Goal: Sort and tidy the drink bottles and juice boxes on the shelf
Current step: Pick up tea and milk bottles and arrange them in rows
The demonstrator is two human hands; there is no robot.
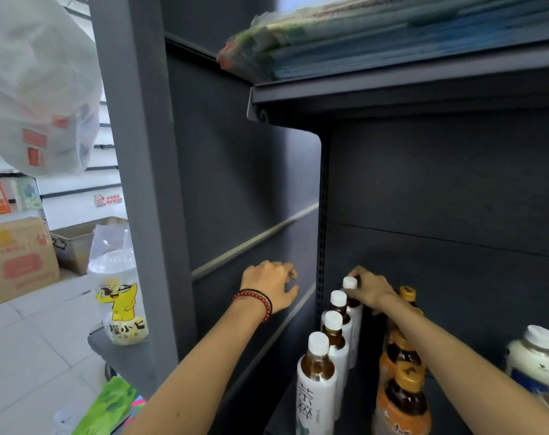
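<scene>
On the lower shelf [357,406], against its left side wall [251,183]: a row of white-capped tea bottles [317,372] runs front to back in a single file, labels roughly facing out. Just beside it is a second file of orange-labelled bottles [403,400], partly hidden under the right forearm. The right hand [372,291] is at the back of the shelf, fingers curled round the neck of the rear tea bottle [350,283], which stands upright at the end of the white-capped file. The left hand [271,285] holds nothing; its fingers are loosely bent and rest against the side wall. A plump white bottle [531,356] stands well apart to the right, not in any row. No juice boxes are in view. Judgement: the two left files look sorted by kind and nearly straight, and the rear bottle is being seated. The right part of the shelf, and any boxes, remain to be done.
</scene>
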